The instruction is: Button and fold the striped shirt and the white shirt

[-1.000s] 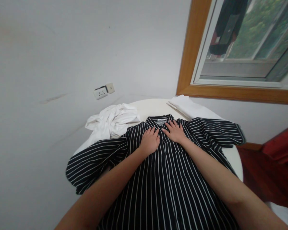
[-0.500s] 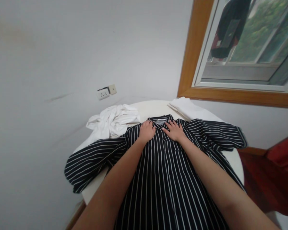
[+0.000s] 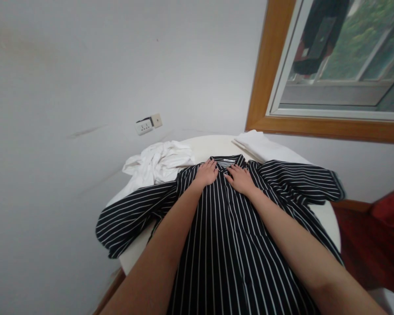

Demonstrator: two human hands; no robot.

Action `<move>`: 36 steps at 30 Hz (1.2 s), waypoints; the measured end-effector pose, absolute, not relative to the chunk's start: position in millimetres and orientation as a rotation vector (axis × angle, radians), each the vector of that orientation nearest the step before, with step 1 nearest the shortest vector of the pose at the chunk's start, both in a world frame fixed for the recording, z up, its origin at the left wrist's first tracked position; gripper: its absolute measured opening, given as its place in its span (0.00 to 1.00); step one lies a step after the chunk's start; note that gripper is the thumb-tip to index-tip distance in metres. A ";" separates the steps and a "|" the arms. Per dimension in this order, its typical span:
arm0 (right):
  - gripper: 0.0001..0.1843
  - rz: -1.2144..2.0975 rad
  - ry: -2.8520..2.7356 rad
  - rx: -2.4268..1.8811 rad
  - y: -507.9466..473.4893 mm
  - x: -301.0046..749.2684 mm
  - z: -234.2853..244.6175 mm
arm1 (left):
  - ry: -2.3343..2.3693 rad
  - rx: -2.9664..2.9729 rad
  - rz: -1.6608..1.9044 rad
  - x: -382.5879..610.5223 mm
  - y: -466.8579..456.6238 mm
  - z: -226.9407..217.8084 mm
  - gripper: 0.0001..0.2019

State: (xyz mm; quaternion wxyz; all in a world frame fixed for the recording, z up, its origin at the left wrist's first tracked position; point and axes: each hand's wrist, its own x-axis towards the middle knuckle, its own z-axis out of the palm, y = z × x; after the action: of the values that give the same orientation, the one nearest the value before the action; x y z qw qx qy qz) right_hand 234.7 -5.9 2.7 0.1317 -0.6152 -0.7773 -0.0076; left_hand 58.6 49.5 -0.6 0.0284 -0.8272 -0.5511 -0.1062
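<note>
A black shirt with white stripes [image 3: 216, 236] lies spread front side up, its collar at the far end and its sleeves out to both sides. My left hand [image 3: 207, 173] rests flat on the cloth just left of the collar, fingers stretched out. On the other side of the collar opening, my right hand [image 3: 240, 178] lies on the shirt with its fingers spread. Neither hand grips the fabric. The shirt's lower end runs out of the picture at the bottom.
Beneath the shirt is a white round table [image 3: 205, 143] against the wall. A crumpled white cloth [image 3: 159, 162] lies at its back left, and a folded white cloth [image 3: 265, 146] at the back right. A wall socket [image 3: 144, 126] and a wood-framed window [image 3: 261, 123] are behind.
Both hands stay flat near the collar, the left one slightly closer to it. The whole view has shifted a little, so everything appears farther right.
</note>
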 end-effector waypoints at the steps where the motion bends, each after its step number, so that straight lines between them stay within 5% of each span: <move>1: 0.33 0.052 -2.260 -1.824 -5.2 234.0 2.5 | -1.702 -2.516 -0.358 59.2 46.0 1.2 0.25; 11: 0.40 0.171 -2.271 -1.907 4.9 240.2 0.8 | -1.837 -2.186 -0.399 51.5 1.8 26.7 0.16; 16: 0.39 0.156 -2.308 -1.845 9.7 243.9 -0.3 | -1.987 -2.196 -0.339 24.2 -3.9 10.9 0.21; 22: 0.31 0.151 -2.309 -1.729 17.2 251.3 -0.2 | -1.956 -2.413 -0.265 -4.0 14.4 0.9 0.29; 31: 0.19 -0.103 -2.181 -1.729 -1.7 262.8 10.0 | -1.864 -2.355 -0.323 -5.2 15.7 1.9 0.25; 36: 0.28 -0.031 -2.112 -1.974 -10.9 252.1 3.2 | -1.875 -2.319 -0.308 -1.8 16.6 0.9 0.25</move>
State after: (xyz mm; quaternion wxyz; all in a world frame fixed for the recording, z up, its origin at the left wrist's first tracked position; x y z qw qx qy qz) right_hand 252.1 -10.9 3.2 0.1248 -0.6774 -0.7249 -0.0107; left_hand -1.8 16.6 0.9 0.0717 -0.7715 -0.6239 -0.1025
